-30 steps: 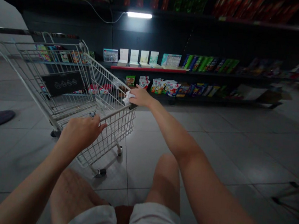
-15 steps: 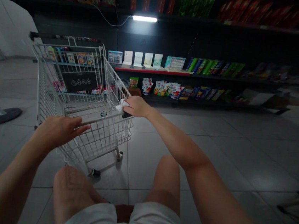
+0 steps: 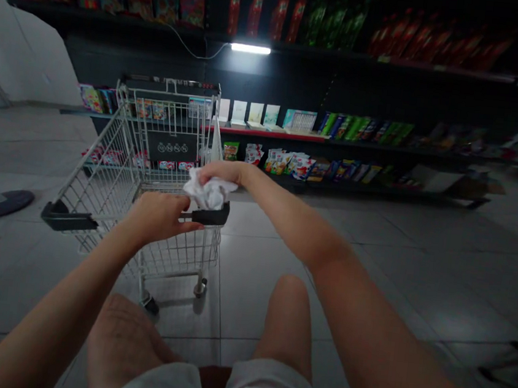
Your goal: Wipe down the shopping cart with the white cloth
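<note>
A metal shopping cart (image 3: 173,259) stands in front of my knees, its near end towards me. My left hand (image 3: 157,217) is closed around the cart's near top rail, just left of a black plastic corner piece (image 3: 210,215). Above that corner, my right hand (image 3: 224,172) holds a crumpled white cloth (image 3: 212,194). The cloth hangs over the inner side of the corner; whether it presses on the plastic I cannot tell. Another black corner piece (image 3: 69,218) caps the cart's left near corner. A dark panel (image 3: 168,146) with round logos sits at the cart's far end.
Behind the cart runs a dark shelf unit with bottles (image 3: 255,11) above and snack bags (image 3: 299,164) low down. A lit tube lamp (image 3: 251,49) hangs under the upper shelf. A post on a round black base (image 3: 2,204) stands at the left.
The cart has swung round, its far end moving right. My left hand has moved right along the rail. My right hand has shifted slightly left, and more of the cloth shows.
</note>
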A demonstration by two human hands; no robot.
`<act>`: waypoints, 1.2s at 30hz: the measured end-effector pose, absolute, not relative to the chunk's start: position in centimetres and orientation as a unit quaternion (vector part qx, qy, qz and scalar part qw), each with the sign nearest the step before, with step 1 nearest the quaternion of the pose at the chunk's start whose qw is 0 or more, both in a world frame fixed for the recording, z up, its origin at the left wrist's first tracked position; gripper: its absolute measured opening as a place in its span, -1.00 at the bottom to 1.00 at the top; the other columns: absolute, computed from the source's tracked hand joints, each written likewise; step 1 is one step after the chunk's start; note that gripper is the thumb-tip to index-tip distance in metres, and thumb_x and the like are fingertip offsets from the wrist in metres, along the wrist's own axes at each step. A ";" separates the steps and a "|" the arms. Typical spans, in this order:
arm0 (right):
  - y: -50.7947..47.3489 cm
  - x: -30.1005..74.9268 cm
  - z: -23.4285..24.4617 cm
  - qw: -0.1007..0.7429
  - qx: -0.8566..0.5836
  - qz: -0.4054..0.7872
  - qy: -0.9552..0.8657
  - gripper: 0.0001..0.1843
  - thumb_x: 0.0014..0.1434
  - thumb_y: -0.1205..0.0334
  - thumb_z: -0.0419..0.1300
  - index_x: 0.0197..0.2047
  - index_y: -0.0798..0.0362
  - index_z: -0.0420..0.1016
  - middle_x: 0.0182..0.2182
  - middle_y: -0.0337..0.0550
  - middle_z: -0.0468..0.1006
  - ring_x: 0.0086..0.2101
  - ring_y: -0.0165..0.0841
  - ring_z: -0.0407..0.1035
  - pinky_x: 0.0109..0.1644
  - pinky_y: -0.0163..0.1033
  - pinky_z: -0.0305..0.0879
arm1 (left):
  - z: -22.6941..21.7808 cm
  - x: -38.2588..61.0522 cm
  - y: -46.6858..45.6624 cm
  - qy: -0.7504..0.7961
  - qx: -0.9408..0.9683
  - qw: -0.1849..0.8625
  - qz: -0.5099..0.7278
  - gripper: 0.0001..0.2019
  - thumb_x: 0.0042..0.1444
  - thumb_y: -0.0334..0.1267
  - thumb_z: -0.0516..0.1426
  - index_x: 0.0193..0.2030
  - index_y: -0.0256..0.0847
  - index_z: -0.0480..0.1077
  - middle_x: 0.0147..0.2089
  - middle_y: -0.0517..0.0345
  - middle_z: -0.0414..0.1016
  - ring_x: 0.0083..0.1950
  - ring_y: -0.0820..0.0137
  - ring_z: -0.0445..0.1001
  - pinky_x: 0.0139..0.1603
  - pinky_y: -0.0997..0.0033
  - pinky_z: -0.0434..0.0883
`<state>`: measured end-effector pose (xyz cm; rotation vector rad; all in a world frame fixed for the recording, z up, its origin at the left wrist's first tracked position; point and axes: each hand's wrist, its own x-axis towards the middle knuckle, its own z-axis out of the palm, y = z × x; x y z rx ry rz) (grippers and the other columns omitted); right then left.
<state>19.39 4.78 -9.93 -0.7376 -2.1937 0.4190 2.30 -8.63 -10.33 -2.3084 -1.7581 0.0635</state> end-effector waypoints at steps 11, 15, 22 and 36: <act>-1.2 20.1 -21.6 0.674 -0.247 0.168 -0.675 -0.78 0.14 0.14 0.00 -0.20 0.00 0.39 -0.18 -0.03 0.51 -0.07 -0.23 0.43 0.14 0.00 0.37 | -11.4 1.3 -7.6 -0.497 -0.866 0.051 0.029 -0.46 0.32 0.16 -0.17 -0.10 -0.17 0.48 -0.40 0.05 0.55 -0.34 0.30 0.52 -0.39 0.39 0.20; -4.5 18.9 -24.4 0.676 -0.279 0.078 -0.678 -0.82 0.14 0.07 0.13 -0.19 -0.15 0.46 -0.04 -0.09 0.53 0.12 -0.14 0.36 0.34 0.18 0.18 | -11.1 1.4 -7.8 -0.489 -0.872 0.016 0.017 -0.59 0.24 0.05 -0.04 -0.15 -0.18 0.49 -0.37 0.05 0.56 -0.34 0.29 0.50 -0.37 0.39 0.21; -6.0 19.3 -26.6 0.416 -0.138 0.070 -0.896 -0.75 0.27 0.21 0.16 -0.11 -0.37 0.57 -0.08 -0.40 0.64 0.04 -0.36 0.50 0.25 0.00 0.38 | -10.5 0.4 -8.4 -0.477 -0.877 -0.059 0.007 -0.80 0.01 -0.18 0.05 -0.34 -0.20 0.45 -0.48 0.16 0.46 -0.45 0.41 0.37 -0.39 0.44 0.18; -4.8 24.2 -32.3 0.334 0.044 -0.172 -0.926 -0.73 0.30 0.37 0.11 -0.11 -0.20 0.53 -0.20 -0.37 0.62 -0.05 -0.46 0.46 0.28 -0.09 0.28 | -10.3 0.1 -6.9 -0.541 -0.795 -0.262 -0.081 -0.34 0.12 0.37 -0.12 -0.32 -0.22 0.45 -0.34 0.10 0.53 -0.27 0.28 0.50 -0.19 0.38 0.41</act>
